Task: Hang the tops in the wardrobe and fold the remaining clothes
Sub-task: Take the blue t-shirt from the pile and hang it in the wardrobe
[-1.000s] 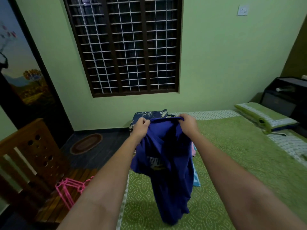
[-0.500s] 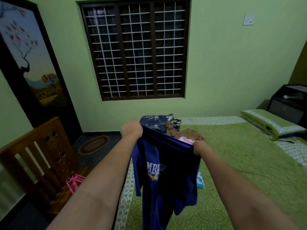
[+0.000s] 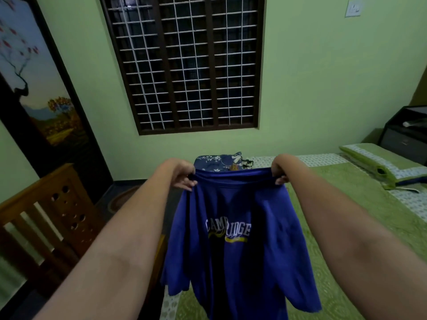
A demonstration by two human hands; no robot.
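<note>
Both arms out in front of me. Left hand (image 3: pixel 182 174) at 11 o'clock, fingers curled round one end of the top edge of the blue top (image 3: pixel 233 229). Right hand (image 3: pixel 280 169) at 1 o'clock, pinching the other end, fingertips tucked under the hem. Edge is pulled taut between the two.

Top hangs free below the hands, dead centre, over the near corner of the green bed (image 3: pixel 346 204). White lettering faces me, creased across the middle. Sleeves droop toward 7 and 5 o'clock.

Pile of other clothes (image 3: pixel 219 160) at 12 o'clock, just behind the held edge, on the bed's far end. Pillow (image 3: pixel 381 162) at 2 o'clock. Window (image 3: pixel 184 65) above.

Step in hand, as I read it: shaking the top out flat before hanging.

Notes for doing it well:
- Keep both grips level so the garment hangs square.
- Check which edge I hold; I cannot tell whether it is the hem or the shoulders.
- If hem, turn it over before a hanger goes in.
- Let sleeves fall clear, not folded inside.
- No hanger in view now; locate one before letting go with either hand.
</note>
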